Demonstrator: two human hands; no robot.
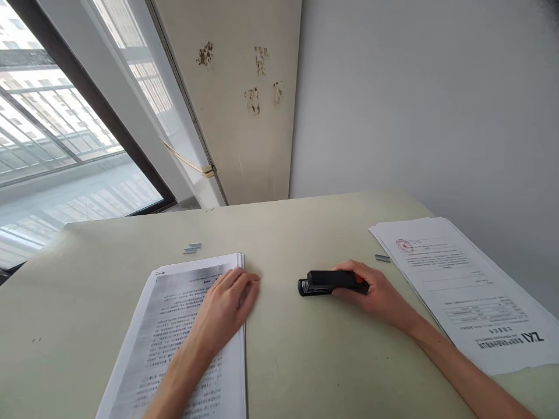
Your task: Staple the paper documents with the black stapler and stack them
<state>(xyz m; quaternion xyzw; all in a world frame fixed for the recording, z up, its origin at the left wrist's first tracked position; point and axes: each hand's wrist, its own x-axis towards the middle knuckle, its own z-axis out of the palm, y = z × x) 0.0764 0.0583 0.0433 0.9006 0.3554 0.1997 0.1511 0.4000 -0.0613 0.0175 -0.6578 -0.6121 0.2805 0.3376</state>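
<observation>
- The left hand (227,299) lies flat and released, palm down, fingers spread over the upper right corner of the stack of printed pages (174,349), pressing it to the table (305,361).
- The right hand (375,294) is wrapped around the rear end of the stapler (325,282), fingers curled over its top; the stapler rests on the table, its nose pointing left toward the stack.
- The stapler sits between the 2 piles of paper, near the right edge of the printed stack but apart from it, with bare tabletop between.
- Judged from this, the step in hand is a steadying one: 1 hand pins the pages, the other has the tool gripped but not raised.
- Bringing tool and paper together would call for the page corner to be squared and lifted slightly so it can enter the stapler's mouth; the left hand now covers that corner.
- No box, tray or other container shows. Whether the stapler's magazine holds staples cannot be told.
- Loose staple strips (192,248) lie on the table just beyond the stack's top edge; 1 more staple strip (382,258) lies beside the second pile of forms (471,285), which carries a red stamp.
</observation>
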